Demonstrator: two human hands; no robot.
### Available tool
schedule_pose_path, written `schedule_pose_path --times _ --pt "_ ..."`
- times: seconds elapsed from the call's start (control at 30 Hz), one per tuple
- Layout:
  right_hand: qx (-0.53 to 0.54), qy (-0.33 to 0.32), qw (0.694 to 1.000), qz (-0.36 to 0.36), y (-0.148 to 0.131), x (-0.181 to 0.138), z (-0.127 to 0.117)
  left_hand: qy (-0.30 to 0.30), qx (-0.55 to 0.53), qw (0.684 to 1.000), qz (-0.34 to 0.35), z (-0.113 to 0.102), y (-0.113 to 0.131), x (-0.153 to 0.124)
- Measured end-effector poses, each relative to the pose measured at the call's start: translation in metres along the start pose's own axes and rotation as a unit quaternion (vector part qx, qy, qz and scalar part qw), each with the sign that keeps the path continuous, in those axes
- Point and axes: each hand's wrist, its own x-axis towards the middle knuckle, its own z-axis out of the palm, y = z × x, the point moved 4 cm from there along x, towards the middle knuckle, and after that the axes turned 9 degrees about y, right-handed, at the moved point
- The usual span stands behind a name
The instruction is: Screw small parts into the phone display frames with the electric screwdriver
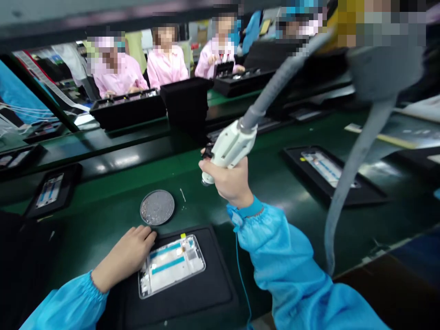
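My right hand [233,181] is closed around a white air gun [230,144] with a grey ribbed hose, held up above the bench with its nozzle end pointing down and left. My left hand [132,250] lies at the upper left corner of a phone frame [172,265], fingers together and lightly bent; their undersides are hidden. The silver frame, with blue strips and a yellow tab, lies on a black foam tray [213,279]. Just beyond my left fingers is a round dish [157,207] of tiny parts.
Other black trays with phone frames stand at left [50,190] and right [323,169]. A thin white stick [183,195] lies by the dish. The grey hose [354,178] hangs at the right. Across the green bench, several people in pink sit behind black boxes [129,110].
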Motion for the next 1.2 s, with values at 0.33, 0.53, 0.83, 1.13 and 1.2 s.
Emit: schedule_pose_path --times 0.33,0.53,0.83,1.13,1.2 --pt "-0.047 0.131 0.990 0.002 0.022 0.042 -0.038 0.053 -0.101 0.979 -0.167 -0.026 -0.048 -0.031" --pt "-0.072 0.128 0.989 0.017 0.032 0.048 -0.043 0.093 0.005 0.917 -0.387 -0.029 -0.162 0.037" --pt "-0.116 0.042 0.992 0.008 0.042 0.048 -0.032 0.021 0.054 0.891 -0.451 -0.013 -0.204 0.117" --pt "-0.109 -0.076 0.991 -0.015 0.057 0.051 -0.028 0.028 0.012 0.972 -0.231 0.042 -0.103 0.317" --pt "-0.120 -0.076 0.990 -0.021 0.054 0.053 -0.028 0.031 0.005 0.979 -0.201 0.051 -0.079 0.347"
